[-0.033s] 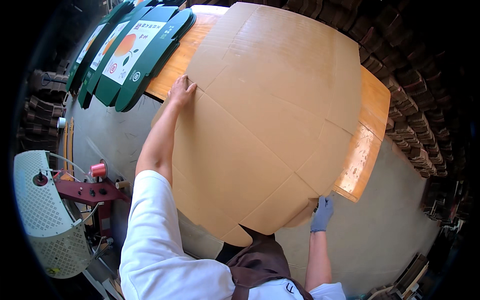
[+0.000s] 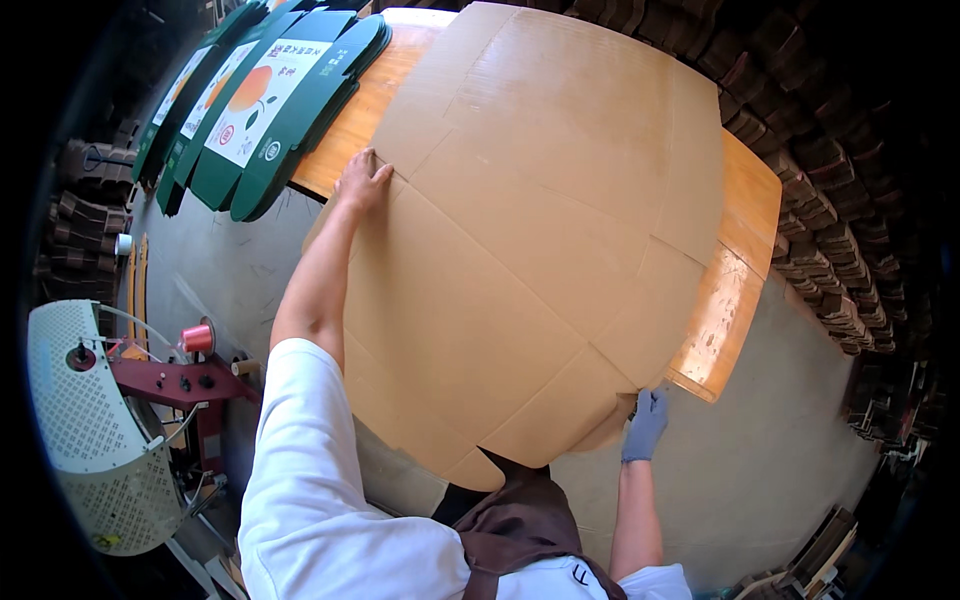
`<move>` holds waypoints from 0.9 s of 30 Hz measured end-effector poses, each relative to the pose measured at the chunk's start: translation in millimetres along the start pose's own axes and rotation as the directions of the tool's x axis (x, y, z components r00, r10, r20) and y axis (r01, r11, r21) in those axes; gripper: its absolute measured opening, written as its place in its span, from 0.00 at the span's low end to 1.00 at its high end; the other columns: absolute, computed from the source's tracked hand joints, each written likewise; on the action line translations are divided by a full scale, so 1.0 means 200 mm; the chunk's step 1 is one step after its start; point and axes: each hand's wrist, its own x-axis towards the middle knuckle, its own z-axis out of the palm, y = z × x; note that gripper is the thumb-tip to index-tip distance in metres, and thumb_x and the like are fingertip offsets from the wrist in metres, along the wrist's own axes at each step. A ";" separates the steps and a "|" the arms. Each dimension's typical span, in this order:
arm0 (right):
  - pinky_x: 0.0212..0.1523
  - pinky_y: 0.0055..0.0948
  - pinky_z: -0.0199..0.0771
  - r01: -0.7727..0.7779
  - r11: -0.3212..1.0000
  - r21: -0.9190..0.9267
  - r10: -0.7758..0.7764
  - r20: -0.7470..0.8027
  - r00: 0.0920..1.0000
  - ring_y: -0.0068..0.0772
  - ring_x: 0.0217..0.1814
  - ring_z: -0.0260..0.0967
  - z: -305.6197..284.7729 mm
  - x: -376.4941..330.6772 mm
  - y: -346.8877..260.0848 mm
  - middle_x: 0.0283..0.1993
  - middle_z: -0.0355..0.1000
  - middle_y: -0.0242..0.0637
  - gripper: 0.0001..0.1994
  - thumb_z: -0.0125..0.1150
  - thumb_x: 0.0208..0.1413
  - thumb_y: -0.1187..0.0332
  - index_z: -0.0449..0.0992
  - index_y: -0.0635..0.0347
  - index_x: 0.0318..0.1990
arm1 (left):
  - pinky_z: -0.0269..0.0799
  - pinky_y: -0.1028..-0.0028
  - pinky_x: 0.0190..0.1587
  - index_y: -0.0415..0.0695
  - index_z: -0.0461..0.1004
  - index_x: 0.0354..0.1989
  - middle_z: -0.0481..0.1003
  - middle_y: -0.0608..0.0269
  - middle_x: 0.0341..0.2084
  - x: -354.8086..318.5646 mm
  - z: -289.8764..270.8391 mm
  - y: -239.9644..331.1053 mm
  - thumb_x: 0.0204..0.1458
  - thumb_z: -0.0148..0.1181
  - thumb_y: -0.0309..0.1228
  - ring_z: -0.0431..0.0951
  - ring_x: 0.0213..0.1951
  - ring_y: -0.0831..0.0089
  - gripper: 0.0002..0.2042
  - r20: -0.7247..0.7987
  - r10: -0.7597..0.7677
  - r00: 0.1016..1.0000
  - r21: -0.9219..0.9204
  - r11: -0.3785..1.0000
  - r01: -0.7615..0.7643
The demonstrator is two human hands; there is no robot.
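A large flat brown cardboard sheet (image 2: pixel 540 240), creased and cut like an unfolded box, lies over a wooden table (image 2: pixel 748 205) and overhangs its near edge toward me. My left hand (image 2: pixel 362 182), bare, grips the sheet's left edge at a notch, arm stretched out. My right hand (image 2: pixel 645 425), in a grey-blue glove, holds the sheet's lower right flap just below the table's corner. The sheet hides most of the tabletop.
Several green printed flat cartons (image 2: pixel 270 110) lie fanned on the table's far left end. A red machine (image 2: pixel 175 385) with a white perforated guard (image 2: pixel 85 430) and a red spool (image 2: pixel 198 338) stands at my left. Dark stacked bundles (image 2: pixel 830 270) line the right side. Grey concrete floor (image 2: pixel 780 460) lies below.
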 end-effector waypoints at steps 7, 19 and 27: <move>0.31 0.24 0.67 0.200 0.958 -0.205 -0.214 -0.050 0.976 0.19 0.28 0.63 -0.04 0.07 0.04 0.28 0.68 0.30 0.10 0.57 0.62 0.65 0.74 0.65 0.40 | 0.61 0.57 0.64 0.49 0.65 0.65 0.63 0.55 0.65 -0.07 -0.09 0.04 0.51 0.60 0.59 0.61 0.67 0.59 0.37 0.010 0.025 1.000 0.046 0.999 -0.026; 0.39 0.24 0.76 -0.007 1.000 0.024 0.005 0.105 0.994 0.21 0.36 0.73 -0.08 -0.04 -0.18 0.38 0.74 0.36 0.20 0.57 0.61 0.70 0.67 0.69 0.59 | 0.66 0.59 0.59 0.54 0.71 0.61 0.70 0.50 0.55 -0.08 -0.05 -0.06 0.52 0.60 0.58 0.69 0.59 0.55 0.31 -0.057 0.169 0.984 0.158 0.975 -0.158; 0.40 0.26 0.77 -0.065 0.990 0.127 0.055 0.081 0.995 0.21 0.34 0.72 -0.18 -0.03 -0.26 0.36 0.72 0.34 0.13 0.54 0.62 0.71 0.70 0.69 0.51 | 0.74 0.71 0.42 0.44 0.72 0.58 0.80 0.55 0.34 -0.22 -0.22 -0.06 0.52 0.65 0.51 0.80 0.36 0.69 0.30 -0.072 0.017 0.997 -0.207 0.978 -0.032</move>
